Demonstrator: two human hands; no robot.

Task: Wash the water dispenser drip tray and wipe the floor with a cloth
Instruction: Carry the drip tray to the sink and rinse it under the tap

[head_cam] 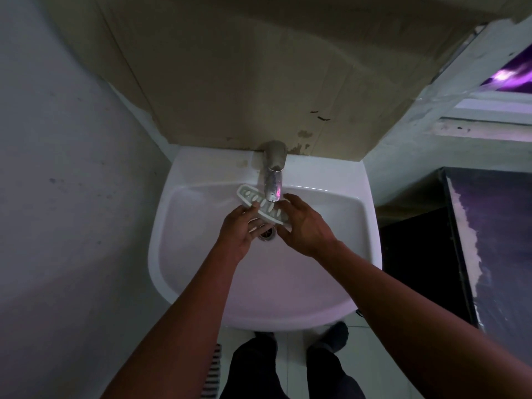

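A small white slotted drip tray (260,205) is held tilted over the white sink (331,197), right under the metal tap's spout (273,180). My left hand (239,228) grips the tray from below at its near left side. My right hand (305,223) closes on its right end with the fingers curled under it. The drain (267,233) shows just below the tray, between the two hands. No cloth is in view.
A brown board (230,82) leans on the wall behind the tap. A grey wall stands close on the left. At the right stands a dark cabinet (475,240) with a peeling top. My legs, the white floor tiles and a striped mat (213,370) lie below the basin.
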